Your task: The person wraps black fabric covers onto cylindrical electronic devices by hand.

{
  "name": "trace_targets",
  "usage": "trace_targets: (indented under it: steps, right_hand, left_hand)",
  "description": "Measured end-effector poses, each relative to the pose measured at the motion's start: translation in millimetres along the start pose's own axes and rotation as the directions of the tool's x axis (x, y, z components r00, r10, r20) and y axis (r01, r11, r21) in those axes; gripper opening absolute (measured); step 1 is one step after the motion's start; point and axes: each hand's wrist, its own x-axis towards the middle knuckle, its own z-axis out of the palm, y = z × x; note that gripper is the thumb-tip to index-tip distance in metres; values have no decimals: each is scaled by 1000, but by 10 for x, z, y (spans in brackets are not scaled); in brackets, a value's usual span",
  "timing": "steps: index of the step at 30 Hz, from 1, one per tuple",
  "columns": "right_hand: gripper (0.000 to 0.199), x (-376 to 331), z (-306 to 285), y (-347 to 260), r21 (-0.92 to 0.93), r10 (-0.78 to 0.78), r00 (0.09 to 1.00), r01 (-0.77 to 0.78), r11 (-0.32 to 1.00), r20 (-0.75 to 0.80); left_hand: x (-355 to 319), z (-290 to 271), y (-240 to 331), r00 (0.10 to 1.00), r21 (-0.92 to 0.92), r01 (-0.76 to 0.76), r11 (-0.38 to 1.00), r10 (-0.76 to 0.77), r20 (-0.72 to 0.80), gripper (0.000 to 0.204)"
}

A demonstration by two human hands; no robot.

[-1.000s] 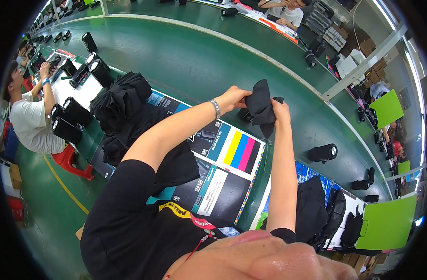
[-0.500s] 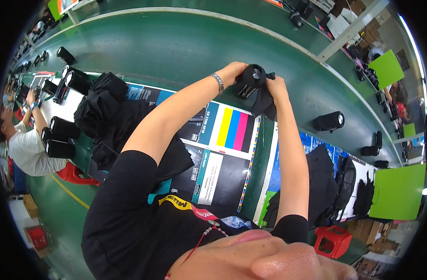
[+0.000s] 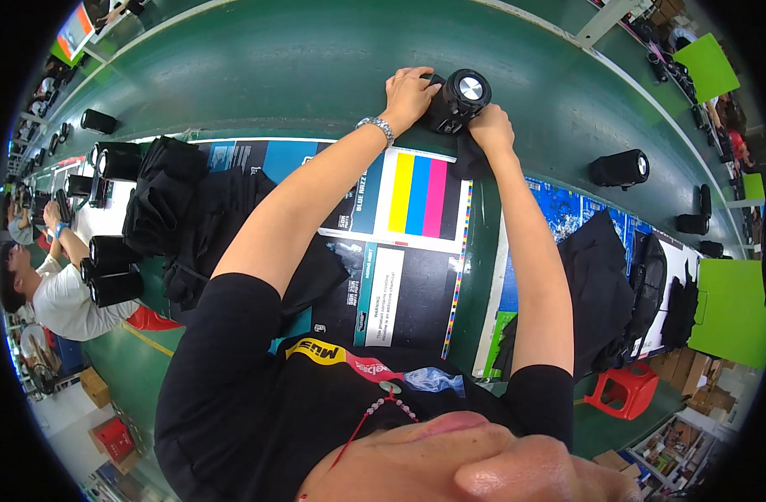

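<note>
A black cylindrical speaker (image 3: pixel 450 115) with a silver disc on its end is between my two hands, tilted so the disc faces up. My left hand (image 3: pixel 410 95) grips its left side, fingertips near its top. My right hand (image 3: pixel 492 131) is closed at its lower right. From under that hand hangs a limp black cloth (image 3: pixel 470 161); the fingers hide how it is held. Below them on the bench lie printed sheets (image 3: pixel 416 197) with colour bars.
Black cloths (image 3: pixel 170 201) are heaped on the left, more cloth (image 3: pixel 596 280) on the right. Another speaker (image 3: pixel 620 168) lies to the right; several speakers (image 3: pixel 111 259) stand left, near a co-worker in a white shirt (image 3: pixel 69 293). A red stool (image 3: pixel 624 390) stands lower right.
The speaker has tilted, its silver disc now showing more fully. My left hand has shifted on its side, and the right hand has moved in against its lower right. The whole view has shifted slightly.
</note>
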Motion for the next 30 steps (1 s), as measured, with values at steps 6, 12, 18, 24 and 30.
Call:
trace_targets:
  steps: [6,12,18,24,30]
  right_hand:
    - [28,27,19,57,88,-32,997,38,995,-64]
    - [28,-35,-62,194,33,-103,990,107,994,-97]
    - [45,-432,-201,108,598,92,890,219,771,-446]
    - [48,-870,-114,-420,945,-268,924,-310,-102,274]
    - [40,-874,-192,-763,956,-245,950,240,171,-194]
  left_hand:
    - [157,-405,474,952,-549,255,796,-307,-2,29]
    - [90,-1155,1178,842,-6,-521,854,515,162,59]
    - [8,-1381,677,998,-261,68,963,-66,16,62]
    - [-351,-1612,811,947,-865,271,422,-276,161,59]
    - [-588,-1837,419,969,-628,246,738,-169,182,52]
